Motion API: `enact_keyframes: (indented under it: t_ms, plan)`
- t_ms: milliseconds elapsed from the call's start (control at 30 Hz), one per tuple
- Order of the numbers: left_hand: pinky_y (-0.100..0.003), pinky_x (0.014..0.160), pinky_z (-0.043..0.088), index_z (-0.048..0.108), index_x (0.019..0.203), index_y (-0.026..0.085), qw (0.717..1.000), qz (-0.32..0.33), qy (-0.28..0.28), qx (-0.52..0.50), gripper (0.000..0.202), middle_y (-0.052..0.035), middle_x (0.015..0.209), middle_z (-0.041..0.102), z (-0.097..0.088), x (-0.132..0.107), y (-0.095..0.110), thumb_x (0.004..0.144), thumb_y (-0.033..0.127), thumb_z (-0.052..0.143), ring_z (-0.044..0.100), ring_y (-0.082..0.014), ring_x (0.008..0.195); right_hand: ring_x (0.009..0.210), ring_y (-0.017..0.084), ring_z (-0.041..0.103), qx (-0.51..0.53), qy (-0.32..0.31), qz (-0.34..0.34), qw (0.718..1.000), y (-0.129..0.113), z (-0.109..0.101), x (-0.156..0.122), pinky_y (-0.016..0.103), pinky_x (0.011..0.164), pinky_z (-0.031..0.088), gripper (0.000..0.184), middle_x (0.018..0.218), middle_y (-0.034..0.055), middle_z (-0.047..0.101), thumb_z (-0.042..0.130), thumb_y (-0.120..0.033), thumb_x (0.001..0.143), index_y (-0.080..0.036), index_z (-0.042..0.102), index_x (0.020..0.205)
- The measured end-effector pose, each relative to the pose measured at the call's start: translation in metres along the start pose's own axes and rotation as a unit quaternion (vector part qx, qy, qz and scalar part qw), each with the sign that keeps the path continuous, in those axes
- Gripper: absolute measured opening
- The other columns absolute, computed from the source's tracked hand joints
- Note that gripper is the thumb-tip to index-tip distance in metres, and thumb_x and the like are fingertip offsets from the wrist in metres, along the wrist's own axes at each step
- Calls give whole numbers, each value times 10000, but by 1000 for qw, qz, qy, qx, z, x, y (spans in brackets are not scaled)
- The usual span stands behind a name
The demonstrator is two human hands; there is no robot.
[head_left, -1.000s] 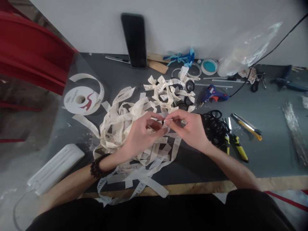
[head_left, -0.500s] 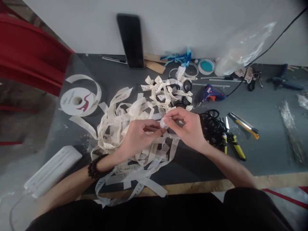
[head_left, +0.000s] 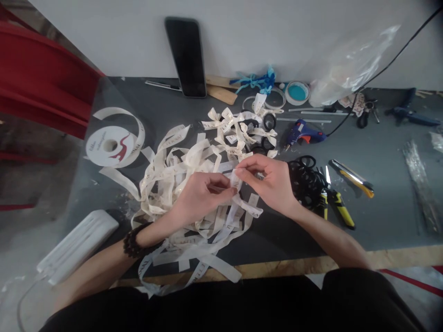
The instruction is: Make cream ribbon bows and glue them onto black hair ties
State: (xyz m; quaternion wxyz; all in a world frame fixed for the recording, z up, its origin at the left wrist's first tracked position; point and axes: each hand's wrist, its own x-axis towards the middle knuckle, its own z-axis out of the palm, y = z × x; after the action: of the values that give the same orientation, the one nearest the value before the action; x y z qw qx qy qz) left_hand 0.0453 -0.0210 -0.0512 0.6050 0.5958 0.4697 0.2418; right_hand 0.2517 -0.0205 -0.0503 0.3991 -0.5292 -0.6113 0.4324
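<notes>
My left hand and my right hand meet over a heap of cream ribbon strips on the grey table. Both pinch one short ribbon piece between thumb and fingertips, folding it into a loop; its tail hangs toward me. A beaded bracelet is on my left wrist. Several finished ribbon bows lie just beyond my hands, mixed with black hair ties.
A ribbon spool sits at left, a white case nearer me. A phone leans on the wall. To the right lie black hair ties, pliers, a yellow cutter and a blue glue gun.
My hands have drawn slightly closer to me and bent the ribbon piece from a flat strip into a loop; its tail now hangs below my right hand.
</notes>
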Motion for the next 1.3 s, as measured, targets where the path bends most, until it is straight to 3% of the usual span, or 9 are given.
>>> enact_keyframes:
  t_ms: [200, 367, 500, 633, 700, 800, 1000, 1133, 1300]
  plan:
    - [-245, 544, 435, 693, 827, 196, 1000, -9, 14, -10, 197, 4, 734, 672, 4, -2, 0, 965, 336, 707, 587, -112, 600, 732, 147, 723, 53, -2, 16, 998, 6, 5, 1, 277, 676, 572, 120, 832, 3, 777, 780, -330, 914, -212, 760, 929]
    - [-291, 648, 552, 697, 1014, 225, 993, -68, -5, -101, 266, -47, 865, 779, 6, -2, -9, 890, 421, 827, 747, -199, 761, 715, 134, 701, 68, -4, 24, 997, 7, 4, 3, 265, 657, 562, 120, 843, 8, 767, 771, -322, 922, -207, 751, 945]
    - [-277, 664, 572, 652, 991, 245, 990, -76, 2, -122, 320, -18, 822, 774, 8, -3, -13, 826, 364, 898, 771, -211, 802, 680, 126, 687, 80, -3, 27, 996, 7, 2, 4, 256, 629, 561, 131, 813, -1, 752, 770, -331, 924, -205, 738, 939]
    - [-231, 594, 526, 644, 977, 250, 985, -84, 6, -151, 330, 23, 707, 729, 10, -3, -15, 806, 327, 916, 711, -156, 658, 626, 117, 665, 95, 2, 30, 995, 5, 0, 5, 253, 595, 554, 141, 765, -16, 729, 766, -341, 933, -207, 721, 931]
    - [-200, 498, 429, 659, 982, 253, 987, -75, 10, -139, 324, 51, 618, 671, 10, -3, -15, 795, 293, 920, 606, -112, 525, 620, 115, 665, 92, 2, 30, 995, 3, -1, 6, 252, 592, 550, 141, 766, -19, 727, 772, -339, 934, -208, 718, 930]
    - [-193, 452, 362, 671, 944, 241, 989, -55, 24, -138, 291, 56, 618, 659, 11, -3, -14, 789, 260, 917, 544, -89, 476, 640, 117, 673, 90, -6, 27, 996, 2, -3, 6, 253, 609, 548, 153, 787, -18, 727, 775, -350, 941, -209, 715, 950]
    - [-243, 629, 548, 677, 867, 202, 982, -3, 107, -156, 219, 2, 770, 718, 14, -2, -10, 857, 311, 867, 699, -143, 696, 836, 163, 763, 48, -15, 6, 999, -2, -7, 4, 273, 728, 560, 254, 904, 12, 780, 654, -451, 1029, -218, 697, 1118]
    - [-245, 624, 540, 667, 886, 200, 983, 22, 149, -104, 206, 9, 775, 696, 12, -3, -9, 871, 302, 845, 690, -140, 698, 844, 168, 766, -31, -53, -20, 998, -8, -7, 2, 264, 758, 564, 185, 888, 0, 792, 792, -388, 926, -216, 738, 968]
    - [-259, 645, 521, 663, 877, 196, 985, 41, 165, -21, 187, -21, 872, 711, 7, -2, -2, 858, 278, 830, 690, -169, 815, 849, 184, 783, -42, -37, -26, 998, -7, -2, -2, 293, 803, 586, 119, 897, -5, 806, 803, -320, 902, -230, 748, 956]
